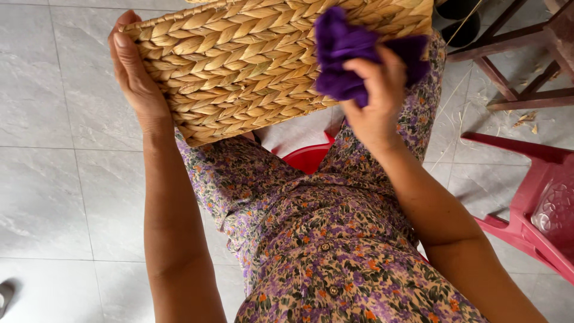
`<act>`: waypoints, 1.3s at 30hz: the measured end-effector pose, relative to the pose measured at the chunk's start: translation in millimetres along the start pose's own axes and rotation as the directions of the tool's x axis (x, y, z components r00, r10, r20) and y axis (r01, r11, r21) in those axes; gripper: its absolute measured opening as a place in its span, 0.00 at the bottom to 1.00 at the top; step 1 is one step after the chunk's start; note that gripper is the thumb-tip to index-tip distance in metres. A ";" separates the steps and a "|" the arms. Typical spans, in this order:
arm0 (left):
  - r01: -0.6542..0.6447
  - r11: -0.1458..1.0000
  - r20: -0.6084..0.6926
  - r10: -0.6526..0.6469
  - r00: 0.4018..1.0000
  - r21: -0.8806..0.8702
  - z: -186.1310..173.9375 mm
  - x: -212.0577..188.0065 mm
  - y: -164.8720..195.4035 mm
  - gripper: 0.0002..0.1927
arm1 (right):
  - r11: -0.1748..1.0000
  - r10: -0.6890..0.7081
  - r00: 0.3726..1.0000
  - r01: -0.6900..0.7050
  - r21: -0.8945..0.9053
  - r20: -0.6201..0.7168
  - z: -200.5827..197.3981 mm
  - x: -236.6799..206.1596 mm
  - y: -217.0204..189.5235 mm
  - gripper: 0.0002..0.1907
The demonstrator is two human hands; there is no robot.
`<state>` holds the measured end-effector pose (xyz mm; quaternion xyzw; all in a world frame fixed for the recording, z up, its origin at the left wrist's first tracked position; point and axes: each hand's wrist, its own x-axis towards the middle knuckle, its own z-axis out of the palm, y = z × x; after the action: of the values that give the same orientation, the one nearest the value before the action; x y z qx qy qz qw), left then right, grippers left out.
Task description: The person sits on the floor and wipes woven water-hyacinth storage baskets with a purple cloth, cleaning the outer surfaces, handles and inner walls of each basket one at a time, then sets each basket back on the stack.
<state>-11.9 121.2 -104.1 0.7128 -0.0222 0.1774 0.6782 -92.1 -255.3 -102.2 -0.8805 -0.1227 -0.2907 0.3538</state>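
Left hand: the left hand (136, 75) lay flat against the left end of the woven basket (239, 60), fingers curled over its upper corner, steadying it.
Right hand: the right hand (375, 96) was closed tight on a bunched purple cloth (347, 51), pressing it to the basket's face.
Basket position: held above the lap, tilted, its top edge cut off by the frame.
Cloth position: at the basket's right part, partly hidden by the fingers.
Beneath: a floral dress (323, 239) covered the lap; a sliver of a red seat (308, 158) showed between the knees.
Right side: a red plastic chair (532, 203) stood near the right elbow; dark wooden furniture legs (514, 66) stood beyond it, with straw scraps (526, 119) on the tiles.
Left side: grey tiled floor (54, 149) lay open beside the left arm.
Obstruction: the basket hid whatever lay behind it.
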 end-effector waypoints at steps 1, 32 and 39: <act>-0.023 0.998 -0.014 0.023 1.000 0.062 -0.3 -1.2 1.0 0.33 | 0.998 -0.055 0.998 0.055 0.004 0.029 4.8 4.3 -9.5 0.25; -0.621 0.381 0.670 0.004 0.742 0.685 222.6 -56.6 67.5 0.68 | 0.372 0.704 0.694 -0.186 0.909 -0.147 -112.8 -19.8 139.8 0.23; -0.642 0.420 0.681 0.074 0.728 0.641 215.2 -58.9 61.6 0.62 | 0.350 0.704 0.696 -0.169 0.921 -0.140 -119.0 -25.7 132.6 0.23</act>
<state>-35.9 -105.8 -65.4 0.9416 -0.2896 0.0974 0.1417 -107.4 -433.6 -121.7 -0.4638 0.1036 -0.3029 0.8261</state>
